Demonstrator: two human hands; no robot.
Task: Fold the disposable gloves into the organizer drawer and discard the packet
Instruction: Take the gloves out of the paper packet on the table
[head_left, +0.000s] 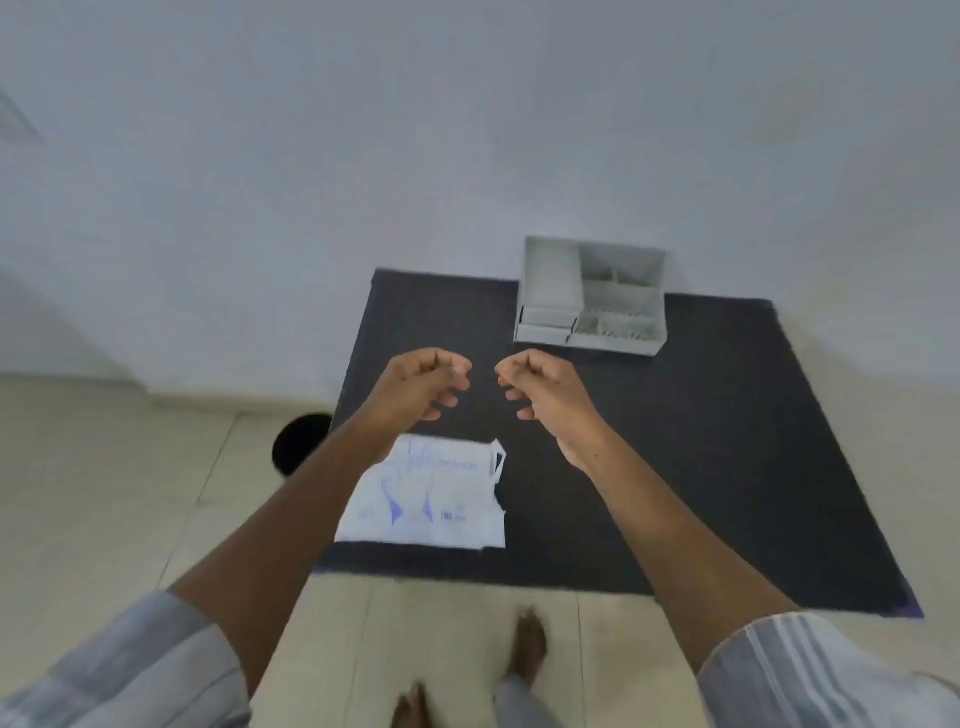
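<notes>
Gloves are not showing clearly between my fingers; any thin film there is too faint to tell. Their packet (426, 499), a flat white plastic sleeve with blue print and a torn right edge, is lying at centre frame near the lower edge of the dark, matte, square mat (701, 467), its long axis running left to right. I am holding my left hand (421, 384) and right hand (545, 387) above it, just apart, fingers curled in with fingertips pinched; I cannot tell whether they are gripping anything. At the mat's upper edge the white plastic organizer (592, 296) is sitting, boxy, with open compartments on its right and a small drawer at lower left; the contents are too blurred to make out. Pale tiles are surrounding the mat.
</notes>
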